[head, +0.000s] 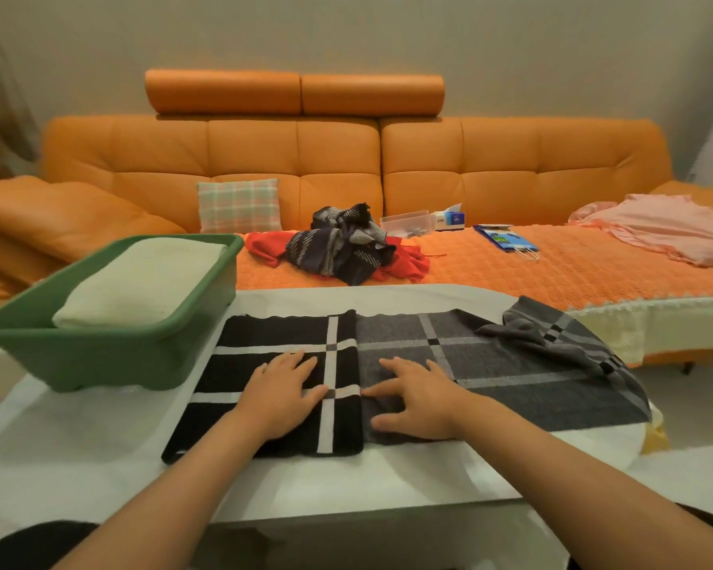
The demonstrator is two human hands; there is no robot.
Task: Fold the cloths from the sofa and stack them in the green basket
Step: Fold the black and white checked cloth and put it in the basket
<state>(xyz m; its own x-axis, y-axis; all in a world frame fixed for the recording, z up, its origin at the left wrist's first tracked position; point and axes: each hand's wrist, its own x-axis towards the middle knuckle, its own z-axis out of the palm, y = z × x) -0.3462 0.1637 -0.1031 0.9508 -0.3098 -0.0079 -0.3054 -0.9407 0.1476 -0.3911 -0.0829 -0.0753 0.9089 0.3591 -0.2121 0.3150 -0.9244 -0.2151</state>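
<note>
Head camera shows our left hand [283, 394] flat and open on the black half of the checked scarf [408, 364], and our right hand [418, 399] spread open just beside it on the grey half, fingertips at the fold line; neither grips anything, both only press. The scarf lies across the white table [346, 483], its far right end [560, 335] crumpled and turned over. To fold well, we judge we should first smooth that rumpled end flat, then hold the fold line down with one palm while the other brings the grey length over, edges matched. The green basket [99, 355] stands on the table just left of the scarf, holding a folded cream cloth [141, 281]. More cloths, dark striped [338, 244] and red [264, 244], wait heaped on the orange sofa [346, 158]. A small blue-and-white box [449, 219] there carries print too small to read.
</note>
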